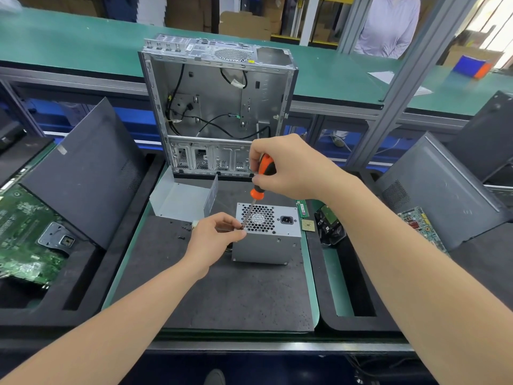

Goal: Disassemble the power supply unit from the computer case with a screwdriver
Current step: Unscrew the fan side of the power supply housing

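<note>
Behind the one power supply unit point(268, 240) stands one open computer case point(213, 95) holding black cables point(175, 90). Your right hand point(291, 168) clamps its fingers round the one screwdriver point(262, 176); your left hand point(213, 237) pinches its tip at the unit.

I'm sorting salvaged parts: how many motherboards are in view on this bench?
2. The left motherboard lies beside the left dark panel; the right motherboard shows at the lower edge of the right dark panel. Others may be hidden under those panels.
</note>
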Demonstrator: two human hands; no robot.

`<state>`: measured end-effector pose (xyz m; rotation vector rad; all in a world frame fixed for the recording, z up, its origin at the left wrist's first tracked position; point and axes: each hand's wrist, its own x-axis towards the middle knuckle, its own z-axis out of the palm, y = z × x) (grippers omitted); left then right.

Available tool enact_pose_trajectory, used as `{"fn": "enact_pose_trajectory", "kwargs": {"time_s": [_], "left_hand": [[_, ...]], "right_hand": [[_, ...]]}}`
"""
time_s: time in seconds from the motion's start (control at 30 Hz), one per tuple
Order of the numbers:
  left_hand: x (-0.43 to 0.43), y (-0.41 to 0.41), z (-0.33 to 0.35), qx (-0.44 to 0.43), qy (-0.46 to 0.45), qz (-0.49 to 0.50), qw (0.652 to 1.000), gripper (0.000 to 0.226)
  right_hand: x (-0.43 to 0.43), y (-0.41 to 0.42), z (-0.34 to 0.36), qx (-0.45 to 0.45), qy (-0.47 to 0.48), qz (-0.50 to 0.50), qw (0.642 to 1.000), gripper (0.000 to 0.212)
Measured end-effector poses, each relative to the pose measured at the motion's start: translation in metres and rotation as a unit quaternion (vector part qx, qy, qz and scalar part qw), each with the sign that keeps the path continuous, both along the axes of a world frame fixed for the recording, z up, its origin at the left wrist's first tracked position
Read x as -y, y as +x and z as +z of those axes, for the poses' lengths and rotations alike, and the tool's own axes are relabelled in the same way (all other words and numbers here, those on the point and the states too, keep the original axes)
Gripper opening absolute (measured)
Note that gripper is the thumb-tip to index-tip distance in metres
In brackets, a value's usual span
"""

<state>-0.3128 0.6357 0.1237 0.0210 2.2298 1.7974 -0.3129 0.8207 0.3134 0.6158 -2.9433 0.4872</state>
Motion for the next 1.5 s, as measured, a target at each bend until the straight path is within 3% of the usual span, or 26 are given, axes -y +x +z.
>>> {"fn": "enact_pose_trajectory", "kwargs": {"time_s": [0.2,0.37,0.5,0.63,0.83,0.97,1.27,1.5], "left_hand": [[0.000,-0.001,-0.001,0.001,-0.003,-0.001,1.000,0.015],[0.001,-0.002,-0.001,0.002,-0.004,-0.004,1.000,0.014],[0.003,-0.002,-0.001,-0.008,-0.017,-0.012,1.000,0.013],[0.003,-0.001,0.000,-0.018,-0.022,-0.009,1.000,0.012],[0.002,-0.001,0.002,-0.012,-0.013,0.003,1.000,0.018],[0.000,-0.005,0.005,-0.009,-0.021,0.015,1.000,0.025],[0.001,-0.016,0.012,-0.033,-0.032,0.030,0.999,0.017],[0.047,-0.038,-0.001,-0.114,-0.147,0.066,0.980,0.009]], "right_hand": [[0.004,0.001,0.005,0.002,0.044,0.066,0.997,0.020],[0.019,0.000,-0.002,-0.073,0.111,-0.017,0.991,0.042],[0.017,-0.001,0.003,-0.013,0.044,0.068,0.997,0.012],[0.013,0.000,0.007,0.050,0.001,0.066,0.997,0.036],[0.017,-0.001,-0.002,-0.033,0.022,0.041,0.998,0.021],[0.018,-0.001,0.001,-0.012,0.011,0.046,0.999,0.018],[0.021,0.002,0.012,-0.019,-0.019,0.037,0.999,0.015],[0.026,0.000,0.006,-0.050,-0.043,0.020,0.998,0.014]]}}
